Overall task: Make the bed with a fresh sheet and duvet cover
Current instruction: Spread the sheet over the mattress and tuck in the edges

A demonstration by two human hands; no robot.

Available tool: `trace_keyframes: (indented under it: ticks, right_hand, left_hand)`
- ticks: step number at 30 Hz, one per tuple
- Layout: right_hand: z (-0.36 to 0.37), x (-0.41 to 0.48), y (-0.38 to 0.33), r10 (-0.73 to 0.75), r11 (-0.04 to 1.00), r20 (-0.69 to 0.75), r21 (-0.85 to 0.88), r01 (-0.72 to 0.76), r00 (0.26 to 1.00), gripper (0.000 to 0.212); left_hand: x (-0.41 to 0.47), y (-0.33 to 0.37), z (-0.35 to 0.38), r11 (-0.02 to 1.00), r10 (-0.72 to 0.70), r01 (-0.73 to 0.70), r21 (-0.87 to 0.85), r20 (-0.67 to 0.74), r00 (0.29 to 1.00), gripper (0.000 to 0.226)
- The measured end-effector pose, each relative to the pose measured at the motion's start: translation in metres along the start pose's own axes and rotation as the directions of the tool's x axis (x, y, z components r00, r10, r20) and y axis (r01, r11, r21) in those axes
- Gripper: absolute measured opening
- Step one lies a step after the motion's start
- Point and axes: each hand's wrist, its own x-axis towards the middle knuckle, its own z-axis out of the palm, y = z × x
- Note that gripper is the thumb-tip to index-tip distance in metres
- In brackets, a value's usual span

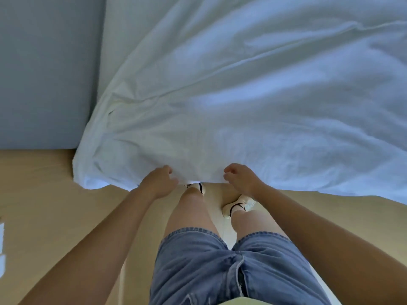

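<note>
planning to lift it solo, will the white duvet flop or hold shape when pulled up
Probably floppy: the white duvet wrinkles and its corner sags beside the left hand. Likely light: it puffs up beyond the right hand.

Left shoe (196,187) half under white bedding (242,102)

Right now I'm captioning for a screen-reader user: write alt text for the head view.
Seen from above, a person's left hand and right hand grip the near edge of a rumpled white duvet. They stand in denim shorts on a pale floor.
</note>
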Motion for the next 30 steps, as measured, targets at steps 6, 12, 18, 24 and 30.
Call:
trace_keyframes:
  ticks: [6,12,18,24,30]
  right_hand:
    - [-0.11,-0.087,0.161,0.078,0.971,-0.292,0.239,-0.006,0.953,0.01]
    - [-0.154,-0.172,0.325,0.155,0.904,-0.407,0.426,0.037,0.9,0.014]
    - [-0.182,-0.231,0.454,0.32,0.785,-0.472,0.618,0.049,0.821,0.014]
    - [-0.215,-0.242,0.541,0.454,0.611,-0.439,0.786,0.087,0.776,0.016]
    - [-0.309,-0.245,0.627,0.566,0.496,-0.405,0.863,0.096,0.718,0.01]
  left_hand:
    - [-0.015,0.143,0.072,0.898,0.171,-0.224,0.379,0.168,0.971,0.036]
    - [-0.04,0.29,0.189,0.805,0.317,-0.369,0.464,0.189,0.93,0.021]
    - [-0.081,0.425,0.325,0.734,0.338,-0.485,0.475,0.364,0.868,0.004]
    - [-0.088,0.546,0.406,0.545,0.331,-0.564,0.621,0.458,0.825,0.015]
    - [-0.067,0.699,0.47,0.444,0.319,-0.633,0.634,0.549,0.773,0.009]
